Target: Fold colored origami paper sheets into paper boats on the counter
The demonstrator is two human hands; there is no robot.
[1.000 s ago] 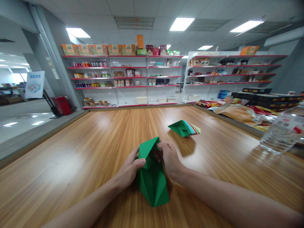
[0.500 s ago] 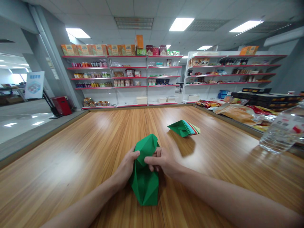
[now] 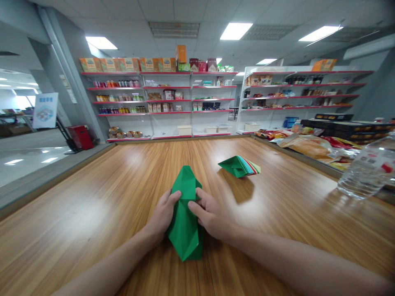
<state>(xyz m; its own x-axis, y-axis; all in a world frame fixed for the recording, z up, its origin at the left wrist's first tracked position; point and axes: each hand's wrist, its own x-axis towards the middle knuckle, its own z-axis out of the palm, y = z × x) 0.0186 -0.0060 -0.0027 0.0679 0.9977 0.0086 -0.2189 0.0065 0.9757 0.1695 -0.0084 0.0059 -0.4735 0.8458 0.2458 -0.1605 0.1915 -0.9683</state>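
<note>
Between my two hands is a green sheet of folded paper (image 3: 184, 230), creased lengthwise and across, with its far end coming to a blunt point. My left hand (image 3: 163, 213) grips its left edge, thumb on top and the other fingers hidden underneath. On the opposite edge, my right hand (image 3: 211, 213) pinches the paper between thumb and fingers near the middle crease. Beyond my right hand a folded paper bundle (image 3: 239, 166) rests on the wooden table (image 3: 123, 185), green on the left with blue, white, red and yellow layers fanned at its right.
A clear plastic bottle (image 3: 361, 172) stands at the right edge. Snack packets (image 3: 311, 146) and dark boxes (image 3: 342, 128) lie beyond the table's right rim. White shelves (image 3: 169, 121) with goods line the back. A red box (image 3: 80, 137) sits on the floor at left.
The green paper has straightened and flattened out, its far end shifting left and away. My right fingers, curled over its fold before, now hold the right edge. The paper bundle has not moved.
</note>
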